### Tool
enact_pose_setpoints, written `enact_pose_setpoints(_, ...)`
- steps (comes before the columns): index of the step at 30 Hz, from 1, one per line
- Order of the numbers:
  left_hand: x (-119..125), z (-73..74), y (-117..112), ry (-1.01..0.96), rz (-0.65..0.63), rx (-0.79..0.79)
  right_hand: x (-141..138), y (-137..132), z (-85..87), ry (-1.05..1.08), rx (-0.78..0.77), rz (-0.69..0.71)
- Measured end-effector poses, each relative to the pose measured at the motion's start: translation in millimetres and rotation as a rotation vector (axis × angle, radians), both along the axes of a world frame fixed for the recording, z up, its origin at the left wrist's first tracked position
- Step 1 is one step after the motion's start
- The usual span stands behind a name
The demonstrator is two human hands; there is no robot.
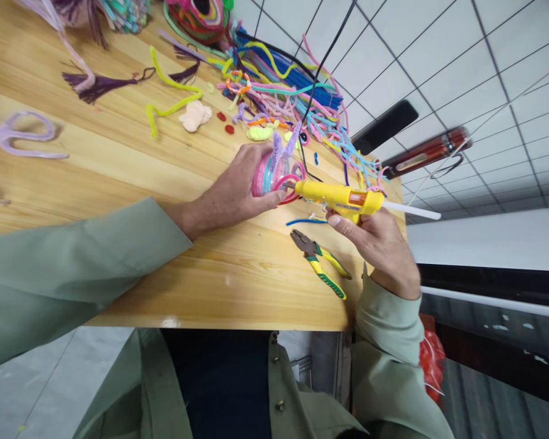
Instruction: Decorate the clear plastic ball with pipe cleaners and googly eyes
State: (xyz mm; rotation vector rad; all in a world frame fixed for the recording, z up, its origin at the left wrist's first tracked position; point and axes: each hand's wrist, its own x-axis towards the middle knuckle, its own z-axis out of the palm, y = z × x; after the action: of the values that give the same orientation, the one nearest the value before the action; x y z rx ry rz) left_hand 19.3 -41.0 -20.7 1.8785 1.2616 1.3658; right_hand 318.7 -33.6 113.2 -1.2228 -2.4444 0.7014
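Observation:
My left hand point(238, 192) is closed around a small craft piece of pink, blue and purple pipe cleaners point(271, 172). Two purple strands stick up from its top, and pink loops show on its right side. In my right hand point(377, 238) is a yellow hot glue gun point(338, 195), with a white glue stick point(414, 211) poking out of its back. The gun's nozzle points left and meets the craft piece near the pink loops; whether it touches is too small to tell. Below the gun lie pliers point(322, 262) with green and yellow handles.
Loose pipe cleaners point(293, 100) heap along the wall side. A yellow bent pipe cleaner point(174, 91), purple tassel point(105, 87) and pale pink cutout point(195, 116) lie left of them. Near the tiled wall are a dark phone-like slab point(385, 127) and a red-brown case point(425, 152). A black cord point(329, 55) hangs behind.

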Motion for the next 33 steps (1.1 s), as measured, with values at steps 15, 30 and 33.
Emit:
enact_pose_setpoints(15,0.6,0.7,-0.7,-0.007,-0.008,0.013,-1.7,-1.5,1.2,0.02,-0.015,0.0)
enact_pose_setpoints(30,-0.8,-5.5,2.2,0.001,-0.019,0.057,-3.5,0.4,1.8,0.031,0.03,0.046)
enact_pose_setpoints(33,-0.6,-5.8,2.5,0.005,-0.02,0.054,-3.6,0.4,2.5,0.016,0.045,0.051)
